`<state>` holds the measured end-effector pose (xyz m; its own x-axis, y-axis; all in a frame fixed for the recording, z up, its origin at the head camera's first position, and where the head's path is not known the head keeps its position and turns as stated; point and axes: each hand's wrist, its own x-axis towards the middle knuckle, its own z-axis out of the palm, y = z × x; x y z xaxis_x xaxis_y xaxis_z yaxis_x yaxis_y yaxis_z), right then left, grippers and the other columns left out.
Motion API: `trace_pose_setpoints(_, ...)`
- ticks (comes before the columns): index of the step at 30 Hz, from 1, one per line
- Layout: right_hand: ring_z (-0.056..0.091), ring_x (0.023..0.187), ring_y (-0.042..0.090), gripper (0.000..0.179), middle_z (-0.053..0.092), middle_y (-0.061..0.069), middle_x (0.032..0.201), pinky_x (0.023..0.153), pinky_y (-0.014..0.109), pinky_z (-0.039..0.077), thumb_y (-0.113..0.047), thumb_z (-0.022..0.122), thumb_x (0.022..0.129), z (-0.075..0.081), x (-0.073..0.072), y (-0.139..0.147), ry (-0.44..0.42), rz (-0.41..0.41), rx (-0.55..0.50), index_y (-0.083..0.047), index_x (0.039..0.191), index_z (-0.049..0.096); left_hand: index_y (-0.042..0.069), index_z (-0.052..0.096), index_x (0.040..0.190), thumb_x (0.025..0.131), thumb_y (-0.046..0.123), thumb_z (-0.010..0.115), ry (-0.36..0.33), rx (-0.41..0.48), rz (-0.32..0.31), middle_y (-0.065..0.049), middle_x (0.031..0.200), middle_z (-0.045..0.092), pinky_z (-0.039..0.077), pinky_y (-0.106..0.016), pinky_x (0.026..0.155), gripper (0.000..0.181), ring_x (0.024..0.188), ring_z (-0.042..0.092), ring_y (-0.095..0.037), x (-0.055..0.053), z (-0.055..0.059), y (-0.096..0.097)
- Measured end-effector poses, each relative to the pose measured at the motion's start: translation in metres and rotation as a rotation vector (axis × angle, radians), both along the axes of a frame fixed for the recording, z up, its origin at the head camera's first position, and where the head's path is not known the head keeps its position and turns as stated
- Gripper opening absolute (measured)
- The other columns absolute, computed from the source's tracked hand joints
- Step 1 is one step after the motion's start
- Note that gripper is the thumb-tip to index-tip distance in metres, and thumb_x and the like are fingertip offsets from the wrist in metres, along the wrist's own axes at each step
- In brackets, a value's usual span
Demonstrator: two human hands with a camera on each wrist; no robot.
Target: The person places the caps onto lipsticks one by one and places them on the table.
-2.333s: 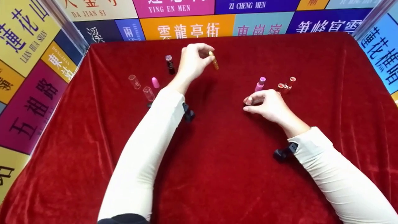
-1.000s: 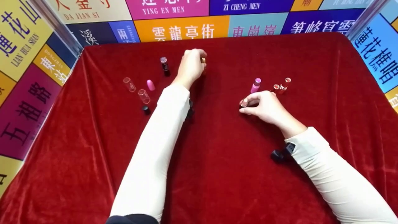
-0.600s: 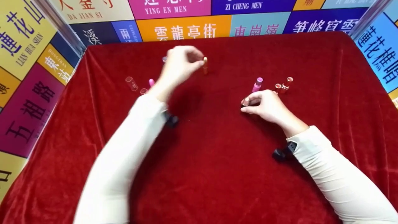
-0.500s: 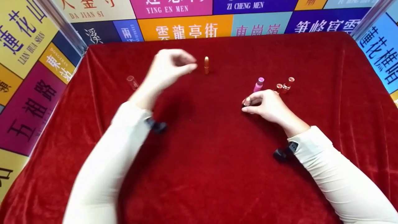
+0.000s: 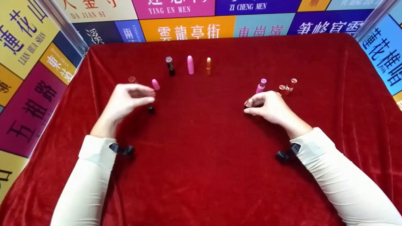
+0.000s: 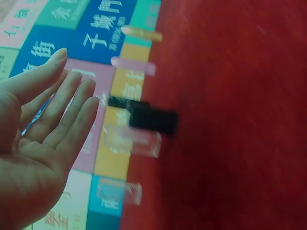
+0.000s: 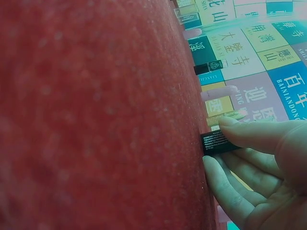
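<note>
My left hand point(image 5: 130, 99) is over the left of the cloth, fingers apart and nothing between them. Close by its fingertips stands a small black cap point(image 5: 151, 109), seen larger as a black cylinder in the left wrist view. A clear cap point(image 5: 132, 79) is partly hidden behind that hand, and a pink cap point(image 5: 155, 84) stands just beyond. At right, my right hand point(image 5: 270, 105) pinches an upright lipstick point(image 5: 249, 102) between thumb and fingers. Its dark labelled base point(image 7: 216, 143) sits at the cloth in the right wrist view.
A black lipstick point(image 5: 170, 66), a closed pink lipstick point(image 5: 190, 65) and a gold lipstick point(image 5: 209, 66) stand in a row at the back. Beyond my right hand are an uncapped pink lipstick point(image 5: 261, 85) and two red ones point(image 5: 292, 85). Lettered panels point(image 5: 188, 29) border the red cloth.
My left hand set the gold lipstick upright at the back, let go, and swung left and nearer me, uncovering the black and pink lipsticks. My right hand has kept its pinch in place.
</note>
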<state>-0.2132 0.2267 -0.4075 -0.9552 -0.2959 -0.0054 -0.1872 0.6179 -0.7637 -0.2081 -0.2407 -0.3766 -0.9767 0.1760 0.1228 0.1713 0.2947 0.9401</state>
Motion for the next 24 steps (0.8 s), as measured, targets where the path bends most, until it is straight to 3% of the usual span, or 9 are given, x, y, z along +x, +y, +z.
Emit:
trace_pose_setpoints(4,0.066,0.076,-0.006,0.016,0.08,0.013,0.094,0.061,0.012,0.049,-0.01,0.088,0.087,0.001,0.0,-0.001,-0.01,0.004,-0.015,0.001,0.095,0.078,-0.009,0.078,0.114,0.087,-0.003,0.086,-0.047,-0.044,0.013,-0.015,0.103,0.081,0.061,-0.022,0.086,0.029,0.093,0.079,-0.011,0.003,-0.013,-0.01)
trace_pose_setpoints(10,0.066,0.075,-0.006,0.016,0.08,0.013,0.094,0.06,0.012,0.049,-0.009,0.088,0.087,0.002,0.0,-0.001,-0.002,0.001,-0.007,0.001,0.094,0.078,-0.007,0.079,0.115,0.086,-0.001,0.087,-0.099,-0.179,-0.022,-0.026,0.112,0.077,0.059,-0.017,0.083,0.03,0.097,0.077,-0.01,0.004,-0.02,-0.014)
trace_pose_setpoints(24,0.066,0.076,-0.008,0.016,0.08,0.014,0.094,0.062,0.012,0.049,-0.008,0.088,0.087,0.0,0.001,0.0,0.0,-0.004,-0.007,0.002,0.095,0.078,-0.001,0.082,0.11,0.086,0.008,0.09,-0.108,-0.34,0.01,-0.02,0.107,0.08,0.053,-0.011,0.076,0.027,0.089,0.073,-0.001,0.001,-0.029,-0.012)
